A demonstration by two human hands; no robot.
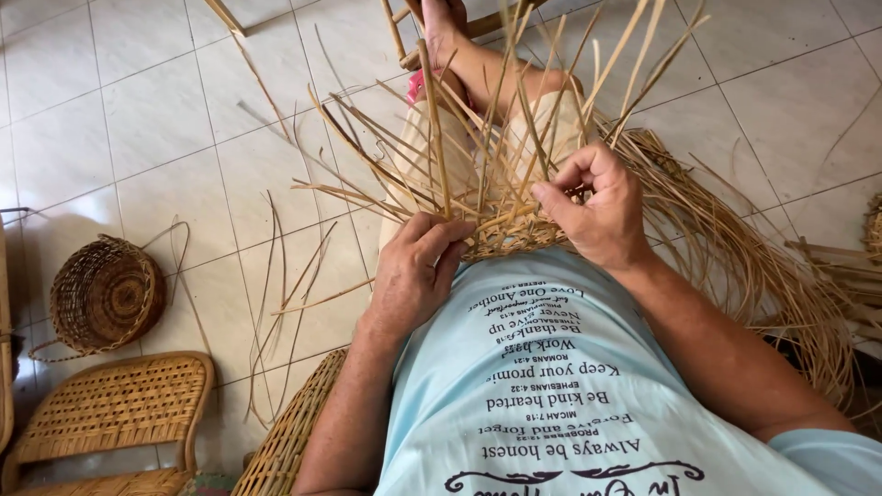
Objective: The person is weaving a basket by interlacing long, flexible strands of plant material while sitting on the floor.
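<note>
Head view, looking down over a light blue printed shirt (560, 386), shows us a person seated and working a half-woven basket (510, 234) that rests on the lap against the belly. We note the woven base sits between the two hands, with many loose cane strips (432, 156) standing up and fanning outward from it over the bare legs.

We find the left hand (415, 271) lying on the near rim of the weaving, fingers curled and bent down onto the work; thumb and forefinger close on the foot of one upright strip. We find the right hand (597, 207) raised just above the rim on the other side, fingers folded tight into a near fist, pinching a strip between thumb and forefinger. Both hands touch the basket; they are apart from each other, with the upright strips between them.

A thick bundle of long cane (763, 266) curves along the floor to the person's right, touching the basket's far side. Loose strips (285, 294) lie scattered on the white tiled floor (138, 119) to the left. Well apart on that side we record a small finished round basket (106, 294) with a loop handle, lying tilted, and near it a woven rattan chair seat (115, 404). Another woven rattan edge (289, 432) shows beside the left forearm.
</note>
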